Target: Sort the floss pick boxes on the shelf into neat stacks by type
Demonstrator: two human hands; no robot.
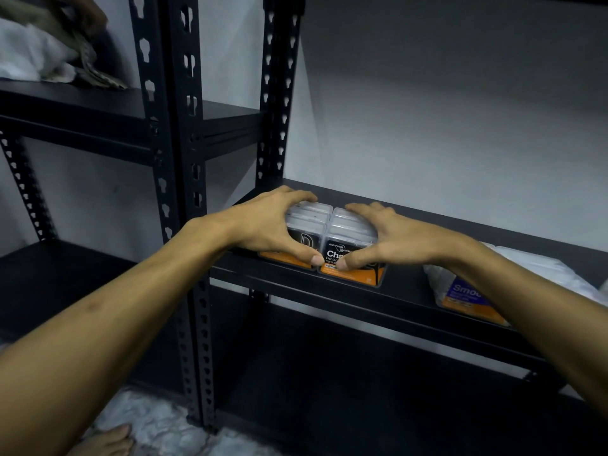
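Note:
Two stacks of clear floss pick boxes with black and orange labels stand side by side at the left end of the black shelf. My left hand grips the left stack, fingers over the top and back, thumb on the front. My right hand grips the right stack the same way, and both thumbs meet at the seam between the stacks. Further right, a box with a purple and orange label lies on the shelf, partly hidden by my right forearm.
White plastic-wrapped packs lie behind the purple box at the right. Black perforated uprights frame the shelf on the left. An upper left shelf holds white cloth and paper. A bare foot stands on the floor below.

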